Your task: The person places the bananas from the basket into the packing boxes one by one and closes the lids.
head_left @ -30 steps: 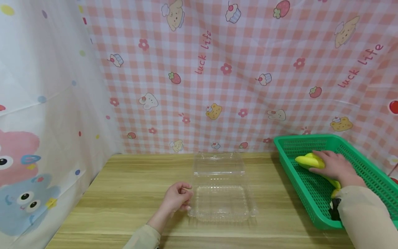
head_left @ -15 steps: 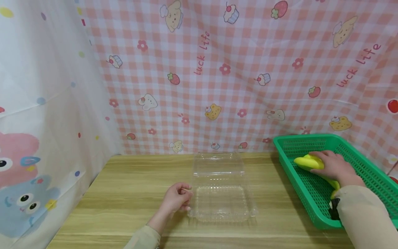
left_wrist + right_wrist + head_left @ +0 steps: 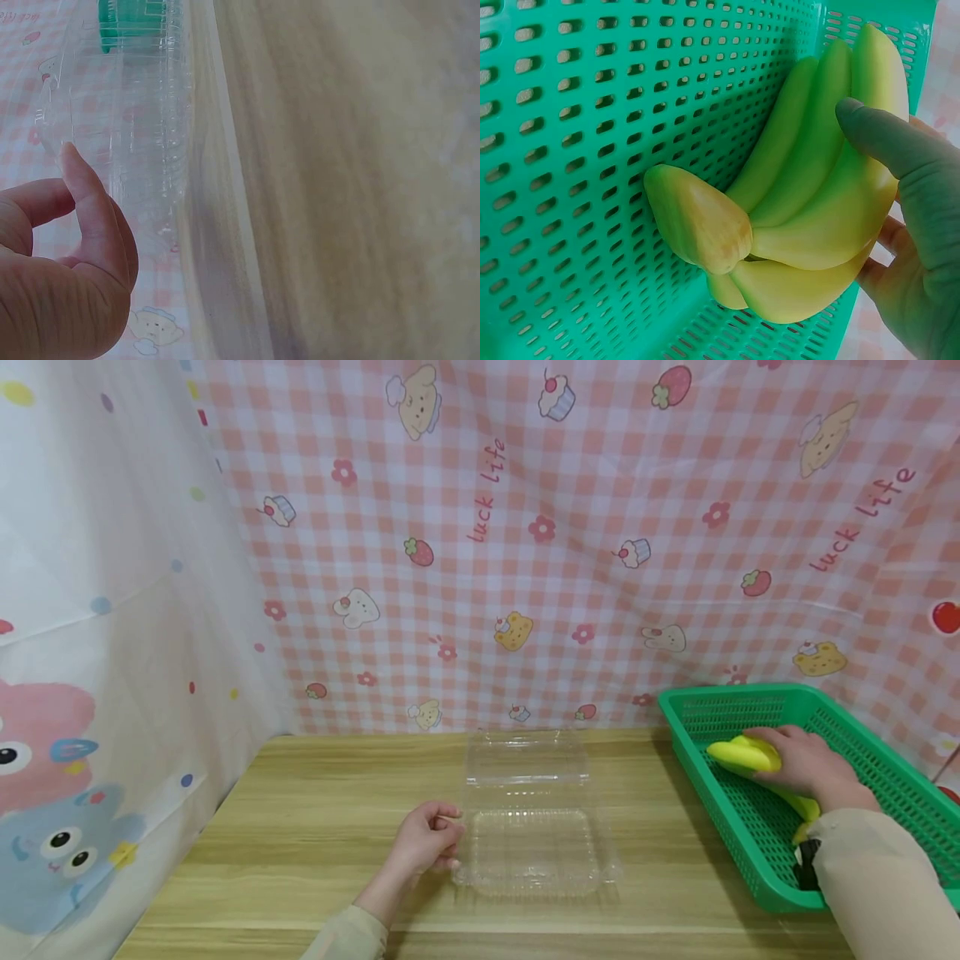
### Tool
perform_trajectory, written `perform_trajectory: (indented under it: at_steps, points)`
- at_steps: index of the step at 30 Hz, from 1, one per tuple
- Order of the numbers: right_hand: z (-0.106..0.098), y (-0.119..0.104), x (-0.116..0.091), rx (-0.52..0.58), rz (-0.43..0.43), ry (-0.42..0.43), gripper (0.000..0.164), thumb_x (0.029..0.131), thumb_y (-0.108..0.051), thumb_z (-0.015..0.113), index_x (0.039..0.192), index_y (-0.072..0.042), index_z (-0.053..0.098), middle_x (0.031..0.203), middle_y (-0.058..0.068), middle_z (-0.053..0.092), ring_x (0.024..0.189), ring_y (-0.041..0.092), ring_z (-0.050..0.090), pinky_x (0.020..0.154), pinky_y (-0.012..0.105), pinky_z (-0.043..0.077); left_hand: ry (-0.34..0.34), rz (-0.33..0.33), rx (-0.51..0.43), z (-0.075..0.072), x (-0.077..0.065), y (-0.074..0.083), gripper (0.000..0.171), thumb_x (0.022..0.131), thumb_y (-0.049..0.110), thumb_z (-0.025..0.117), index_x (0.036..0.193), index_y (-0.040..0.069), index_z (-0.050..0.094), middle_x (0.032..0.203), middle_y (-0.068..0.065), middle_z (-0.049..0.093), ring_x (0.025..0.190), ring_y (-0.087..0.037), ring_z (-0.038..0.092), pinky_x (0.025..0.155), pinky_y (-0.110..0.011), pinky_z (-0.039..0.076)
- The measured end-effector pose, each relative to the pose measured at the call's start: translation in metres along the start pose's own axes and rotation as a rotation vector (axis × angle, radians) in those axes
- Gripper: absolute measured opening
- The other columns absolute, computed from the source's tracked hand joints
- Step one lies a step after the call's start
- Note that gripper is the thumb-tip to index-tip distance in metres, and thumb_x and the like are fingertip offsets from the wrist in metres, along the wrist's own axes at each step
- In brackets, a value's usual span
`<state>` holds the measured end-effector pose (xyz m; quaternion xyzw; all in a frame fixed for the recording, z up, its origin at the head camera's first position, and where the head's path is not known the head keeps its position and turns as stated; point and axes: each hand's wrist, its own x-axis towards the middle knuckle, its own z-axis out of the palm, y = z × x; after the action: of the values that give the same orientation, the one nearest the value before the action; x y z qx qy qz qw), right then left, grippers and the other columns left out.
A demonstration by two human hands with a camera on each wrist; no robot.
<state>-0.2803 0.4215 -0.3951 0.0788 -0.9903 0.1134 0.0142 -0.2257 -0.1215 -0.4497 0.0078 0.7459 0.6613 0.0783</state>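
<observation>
In the green basket [image 3: 738, 827] my right hand [image 3: 806, 764] grips a bunch of yellow-green bananas [image 3: 746, 753]. The right wrist view shows the thumb over one banana of the bunch [image 3: 817, 217] and the fingers round the far side, with the thick stem end toward the basket mesh. An open, clear plastic clamshell container [image 3: 534, 852] lies on the table, its lid [image 3: 528, 760] tipped back toward the curtain. At the container's left edge, my left hand [image 3: 427, 837] has curled fingers and seems to pinch the rim between thumb and finger.
The wooden table [image 3: 315, 827] meets a pink checked curtain [image 3: 450, 568] at the back. A white patterned cloth [image 3: 150, 652] hangs on the left. Under the right forearm, a small black object [image 3: 807, 864] shows at the basket's near end.
The right hand and the bananas have shifted very slightly to the left and nearer inside the basket. The left hand and the container stay in place.
</observation>
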Motion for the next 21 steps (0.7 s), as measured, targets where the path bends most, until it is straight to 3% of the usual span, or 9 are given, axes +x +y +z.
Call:
perform_trajectory:
  at_steps: [21]
  points:
    - [0.0007, 0.0025, 0.0, -0.024, -0.03, 0.015, 0.068, 0.085, -0.033, 0.075, 0.14, -0.004, 0.048, 0.129, 0.035, 0.043, 0.106, 0.057, 0.045, 0.07, 0.065, 0.047, 0.008, -0.002, -0.003, 0.0012, 0.0017, -0.0024, 0.028, 0.091, -0.001, 0.066, 0.116, -0.009, 0.054, 0.078, -0.004, 0.049, 0.06, -0.013, 0.051, 0.049, -0.024, 0.055]
